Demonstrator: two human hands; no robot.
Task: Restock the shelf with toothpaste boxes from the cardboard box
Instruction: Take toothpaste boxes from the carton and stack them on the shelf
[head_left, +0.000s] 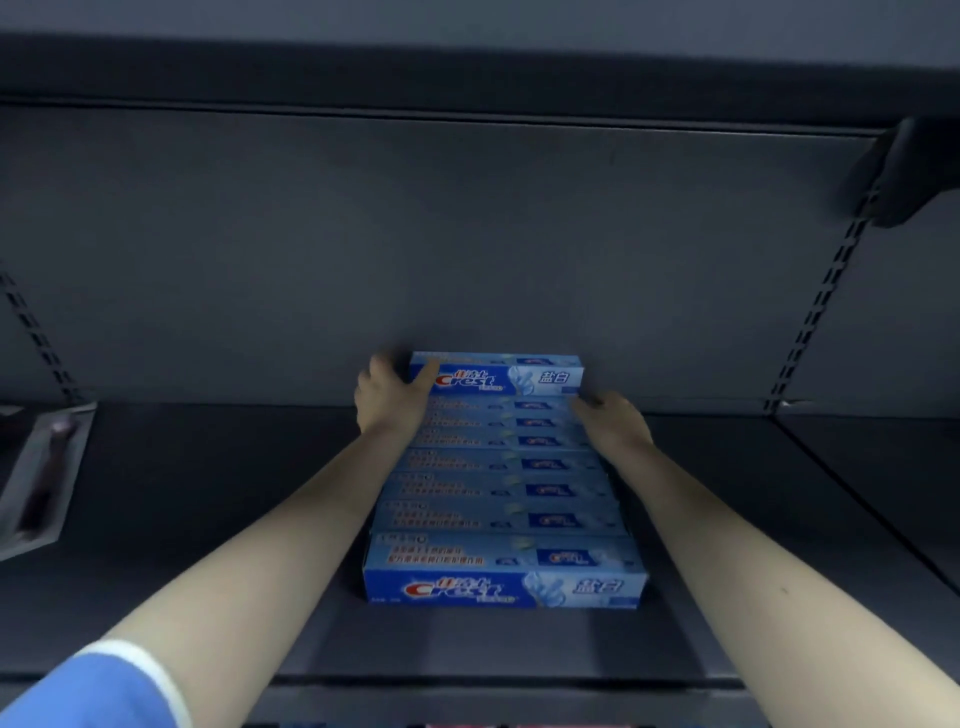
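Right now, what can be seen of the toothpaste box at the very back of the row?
The rearmost toothpaste box is a long blue carton, seemingly printed cardboard, with a red and white Crest logo facing the camera. It sits raised above the row of matching boxes on the dark shelf, near the back panel. The left hand grips its left end; the right hand sits lower at the row's right side, contact unclear.

A row of toothpaste boxes (501, 499) runs up the frame's middle on the dark shelf (208, 493). The left hand (387, 397) grips the rearmost box (496, 375); the right hand (615, 421) touches the row's right side.
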